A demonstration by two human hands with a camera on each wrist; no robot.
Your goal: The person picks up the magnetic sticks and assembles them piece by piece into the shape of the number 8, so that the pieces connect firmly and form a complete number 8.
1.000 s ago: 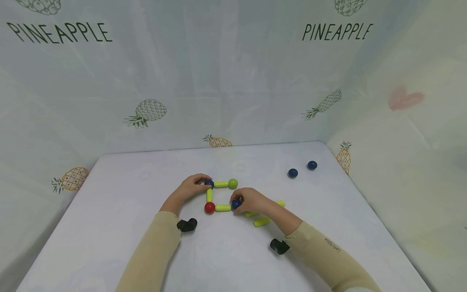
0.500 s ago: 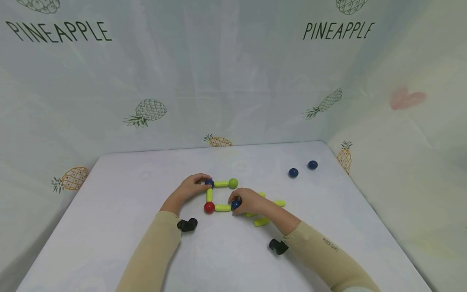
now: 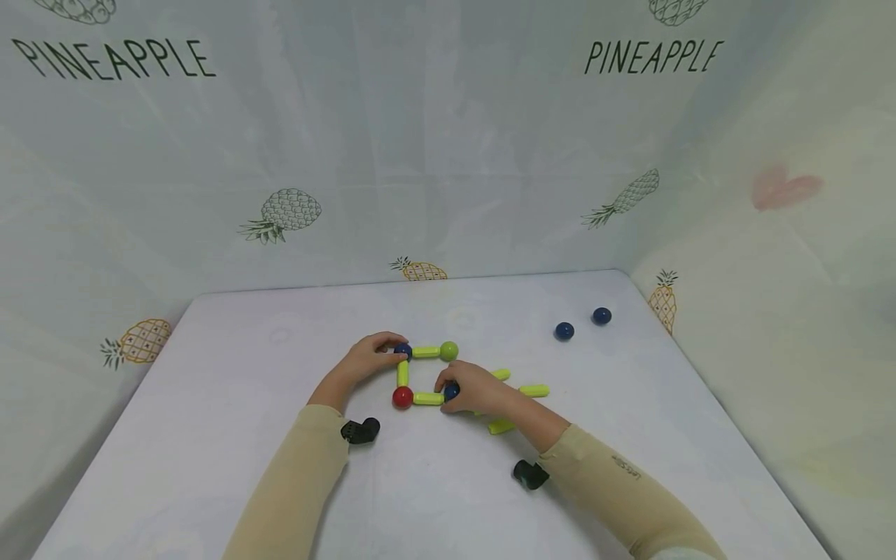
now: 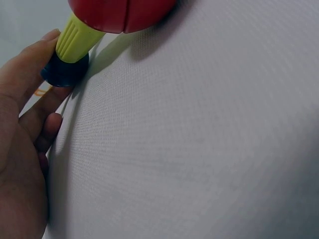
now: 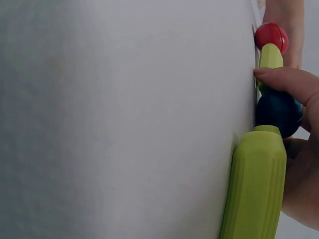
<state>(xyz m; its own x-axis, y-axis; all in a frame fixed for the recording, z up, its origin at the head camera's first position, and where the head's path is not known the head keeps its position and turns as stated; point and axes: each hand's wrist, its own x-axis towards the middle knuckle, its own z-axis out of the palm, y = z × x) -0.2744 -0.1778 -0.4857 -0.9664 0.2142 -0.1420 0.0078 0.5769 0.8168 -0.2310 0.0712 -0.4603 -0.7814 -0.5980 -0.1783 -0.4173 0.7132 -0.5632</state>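
Note:
My left hand (image 3: 367,356) pinches a blue ball (image 4: 65,72) between thumb and fingers at the far left corner of a ball-and-rod frame lying on the table. One yellow-green rod (image 3: 426,352) joins that ball to a green ball (image 3: 449,351); another rod (image 3: 402,374) leads to a red ball (image 3: 402,397). From the red ball, a third rod (image 3: 428,398) reaches a second blue ball (image 5: 279,112), gripped by my right hand (image 3: 476,386). In the right wrist view a nearer rod (image 5: 256,184) lines up with this ball; whether they touch I cannot tell.
Several loose yellow-green rods lie around the right forearm, among them a rod (image 3: 535,390) to its right and a rod (image 3: 501,426) below it. Two blue balls, a nearer ball (image 3: 564,331) and a farther ball (image 3: 602,316), sit at the table's back right.
My right hand and forearm have shifted slightly left, with the blue ball still in the fingers, showing more of the loose rods. The left hand keeps its hold.

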